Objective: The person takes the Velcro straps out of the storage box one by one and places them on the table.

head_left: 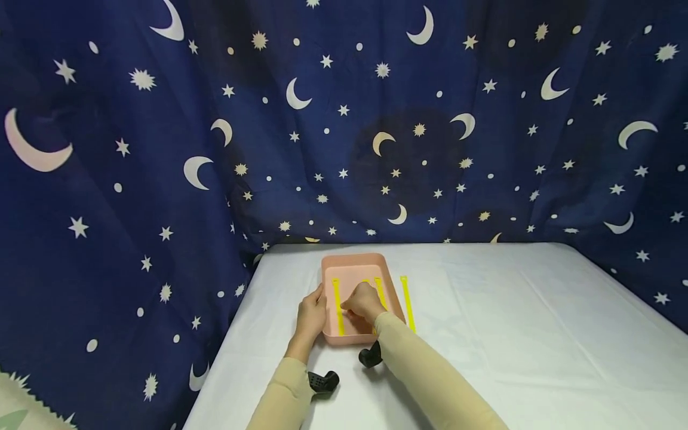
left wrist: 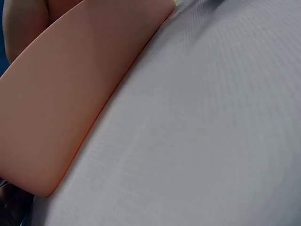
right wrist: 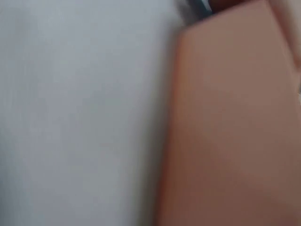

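A shallow pink tray (head_left: 352,260) lies on the white-covered table with several narrow yellow strips, each with a wider head at the far end, inside it. My left hand (head_left: 312,312) rests along the outside of the tray's left wall, fingers pointing away from me. Over the middle of the tray, my right hand (head_left: 365,300) is bent down, its fingertips beside the left yellow strip (head_left: 338,304). That hand covers part of another strip. I cannot tell whether its fingers pinch anything. The tray's outer wall fills part of the left wrist view (left wrist: 80,89) and the blurred right wrist view.
One more yellow strip (head_left: 408,303) lies on the table just right of the tray. Black wrist mounts (head_left: 324,382) stick out from both sleeves. White cloth (head_left: 510,334) covers the table, and a dark blue curtain (head_left: 344,143) with moons and stars hangs behind it and at the left.
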### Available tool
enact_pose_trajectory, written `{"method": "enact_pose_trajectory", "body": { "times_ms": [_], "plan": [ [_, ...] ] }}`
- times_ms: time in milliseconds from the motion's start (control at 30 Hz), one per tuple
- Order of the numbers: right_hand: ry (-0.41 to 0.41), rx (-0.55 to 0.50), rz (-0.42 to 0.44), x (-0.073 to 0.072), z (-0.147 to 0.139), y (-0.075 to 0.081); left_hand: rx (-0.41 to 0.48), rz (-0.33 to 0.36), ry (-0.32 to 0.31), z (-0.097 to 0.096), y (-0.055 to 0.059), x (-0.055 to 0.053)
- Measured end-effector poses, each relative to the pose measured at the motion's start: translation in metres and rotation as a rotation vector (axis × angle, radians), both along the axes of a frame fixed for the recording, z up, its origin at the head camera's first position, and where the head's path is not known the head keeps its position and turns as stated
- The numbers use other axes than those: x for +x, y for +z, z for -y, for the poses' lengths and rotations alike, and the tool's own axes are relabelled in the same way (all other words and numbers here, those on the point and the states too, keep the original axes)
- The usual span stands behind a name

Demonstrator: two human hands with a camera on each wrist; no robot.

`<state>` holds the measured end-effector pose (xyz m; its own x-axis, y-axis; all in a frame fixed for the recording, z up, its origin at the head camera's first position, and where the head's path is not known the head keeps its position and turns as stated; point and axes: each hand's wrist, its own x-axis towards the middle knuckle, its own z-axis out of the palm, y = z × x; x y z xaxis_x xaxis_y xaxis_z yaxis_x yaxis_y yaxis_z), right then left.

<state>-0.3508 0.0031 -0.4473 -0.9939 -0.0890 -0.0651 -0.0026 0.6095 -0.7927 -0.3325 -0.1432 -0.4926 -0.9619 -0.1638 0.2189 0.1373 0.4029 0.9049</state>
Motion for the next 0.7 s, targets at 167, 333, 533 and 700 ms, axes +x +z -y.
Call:
{"method": "enact_pose_trajectory", "body": {
  "times_ms": [167,333,533,700],
  "plan": [
    [-0.03,0.093,-0.019,0.002,0.015,-0.01,0.015,-0.006,-0.001,0.001,0.002,-0.001],
    [-0.053,0.141,-0.028,0.004,0.022,-0.01,0.003,0.0,0.004,0.002,0.005,-0.001],
    [-0.059,0.217,-0.041,0.001,0.027,-0.008,-0.011,-0.012,0.007,0.002,0.005,-0.002],
    [-0.052,0.209,0.013,0.002,0.031,-0.009,-0.013,-0.01,-0.004,0.001,0.002,-0.002]
  ]
}}
